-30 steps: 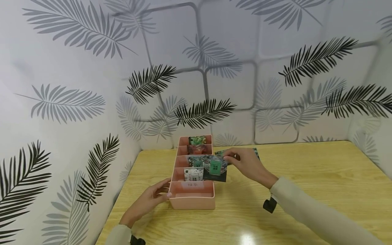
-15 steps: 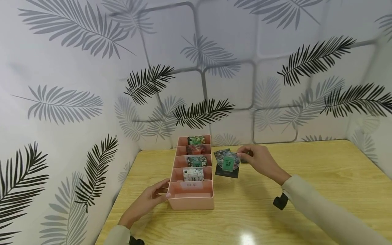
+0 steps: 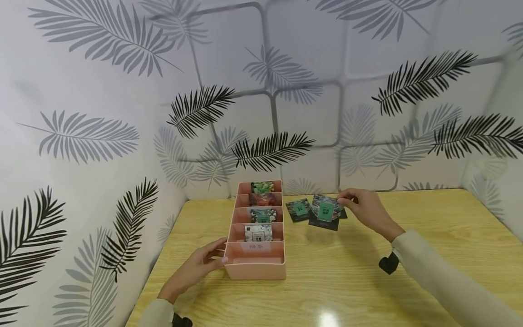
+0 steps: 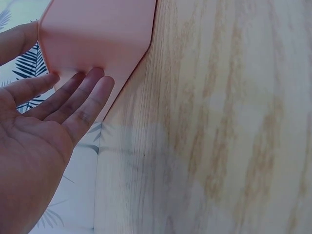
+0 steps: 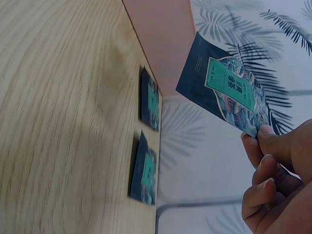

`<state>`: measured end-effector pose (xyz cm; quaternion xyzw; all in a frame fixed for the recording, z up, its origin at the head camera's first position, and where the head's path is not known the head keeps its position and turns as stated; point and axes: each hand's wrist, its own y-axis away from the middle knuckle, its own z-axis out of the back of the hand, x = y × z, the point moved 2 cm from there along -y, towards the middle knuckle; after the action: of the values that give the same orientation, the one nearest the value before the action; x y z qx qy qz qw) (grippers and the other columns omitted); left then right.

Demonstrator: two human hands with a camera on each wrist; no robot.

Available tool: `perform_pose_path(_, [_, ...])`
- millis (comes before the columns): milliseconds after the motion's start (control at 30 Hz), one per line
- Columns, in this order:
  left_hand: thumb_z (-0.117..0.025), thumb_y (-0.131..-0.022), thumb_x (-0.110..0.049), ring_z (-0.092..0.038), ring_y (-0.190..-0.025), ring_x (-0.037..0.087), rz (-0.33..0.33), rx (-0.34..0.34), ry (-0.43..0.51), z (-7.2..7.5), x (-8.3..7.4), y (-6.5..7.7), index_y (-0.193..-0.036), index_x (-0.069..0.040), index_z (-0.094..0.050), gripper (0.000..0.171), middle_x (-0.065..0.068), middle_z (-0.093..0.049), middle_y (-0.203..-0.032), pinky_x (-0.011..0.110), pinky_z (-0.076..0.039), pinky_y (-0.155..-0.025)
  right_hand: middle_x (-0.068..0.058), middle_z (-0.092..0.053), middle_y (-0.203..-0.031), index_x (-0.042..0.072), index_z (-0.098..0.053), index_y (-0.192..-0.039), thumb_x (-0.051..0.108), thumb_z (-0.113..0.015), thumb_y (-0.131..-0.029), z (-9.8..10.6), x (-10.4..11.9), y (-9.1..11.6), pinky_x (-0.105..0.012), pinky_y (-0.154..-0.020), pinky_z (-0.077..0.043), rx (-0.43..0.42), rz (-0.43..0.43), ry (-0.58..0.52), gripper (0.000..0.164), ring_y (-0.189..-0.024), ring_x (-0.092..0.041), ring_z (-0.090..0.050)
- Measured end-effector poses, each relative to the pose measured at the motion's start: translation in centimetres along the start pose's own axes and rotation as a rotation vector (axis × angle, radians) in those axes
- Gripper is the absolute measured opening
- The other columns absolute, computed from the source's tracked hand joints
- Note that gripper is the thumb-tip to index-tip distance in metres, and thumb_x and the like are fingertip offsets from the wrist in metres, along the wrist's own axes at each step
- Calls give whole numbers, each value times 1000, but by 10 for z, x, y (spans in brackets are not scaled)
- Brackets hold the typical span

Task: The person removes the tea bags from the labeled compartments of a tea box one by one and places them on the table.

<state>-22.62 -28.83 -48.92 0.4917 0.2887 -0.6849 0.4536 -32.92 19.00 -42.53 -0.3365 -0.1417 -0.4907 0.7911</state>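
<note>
My right hand [image 3: 367, 211] pinches a tea bag packet [image 3: 325, 211] by one edge between thumb and forefinger. It is dark with a green label, and it hangs tilted above the table in the right wrist view. Two similar tea packets lie on the table beyond it, one in plain sight [image 3: 299, 210] and the other partly covered by the held packet in the head view. My left hand [image 4: 44, 126] touches the side wall of a pink divided box [image 3: 255, 272] with extended fingers, the thumb at its front left corner.
The box's rear compartments hold a green packet [image 3: 263, 186], a red packet [image 3: 262, 199], a dark green packet [image 3: 263, 215] and a white packet [image 3: 259, 233]. A paper label [image 3: 256, 247] marks the front compartment. Leaf-patterned walls border the wooden table [image 3: 318, 281].
My right hand has carried the tea packet rightward from beside the box to over the table packets, uncovering the left one. My left hand stays at the box.
</note>
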Motion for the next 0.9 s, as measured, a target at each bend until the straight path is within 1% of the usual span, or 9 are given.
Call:
perform_pose_path(167, [-61, -106, -24, -52, -132, 35, -3, -5, -2, 0, 0, -2, -162, -10, -32, 64, 17, -50, -149, 28, -52, -97, 0, -70, -83, 8, -76, -105, 17, -66, -102, 7, -16, 1, -31, -53, -36, -22, 16, 35, 14, -56, -14, -45])
perform_pose_path(400, [-61, -106, -25, -52, -132, 35, 7, 1, 12, 0, 0, -2, -162, -11, -32, 65, 18, -50, -149, 28, -52, -97, -7, -73, -88, 4, -75, -104, 12, -66, -102, 13, -42, 1, -33, -56, -40, -38, 11, 74, 12, -61, -14, -52])
perform_pose_path(533, [-61, -106, -24, -52, -132, 36, 6, 1, 8, -1, 1, -1, -162, -10, -33, 64, 18, -51, -148, 27, -52, -97, -9, -73, -89, 2, -75, -104, 11, -65, -102, 15, -58, 2, -36, -60, -45, -25, 4, 91, 13, -68, -17, -60])
perform_pose_path(633, [-61, -107, -24, -52, -132, 36, 1, 4, 9, -1, 1, -2, -162, -10, -32, 64, 18, -51, -149, 27, -52, -97, -10, -74, -90, 1, -74, -103, 10, -65, -103, 16, -71, 4, -36, -61, -48, -18, -18, 98, 13, -73, -21, -65])
perform_pose_path(767, [-60, -107, -24, -51, -132, 36, -2, 7, 14, 0, 1, -2, -162, -10, -32, 64, 18, -49, -150, 28, -52, -97, -11, -73, -90, 0, -73, -103, 10, -64, -103, 19, -86, 5, -37, -61, -49, -9, -32, 110, 13, -76, -26, -67])
perform_pose_path(900, [-60, -107, -23, -51, -132, 37, -10, 7, 11, 0, 1, -1, -162, -9, -32, 64, 18, -50, -149, 27, -52, -97, -11, -73, -89, -1, -73, -102, 8, -64, -103, 22, -97, 6, -39, -62, -50, -8, -32, 128, 13, -76, -27, -66])
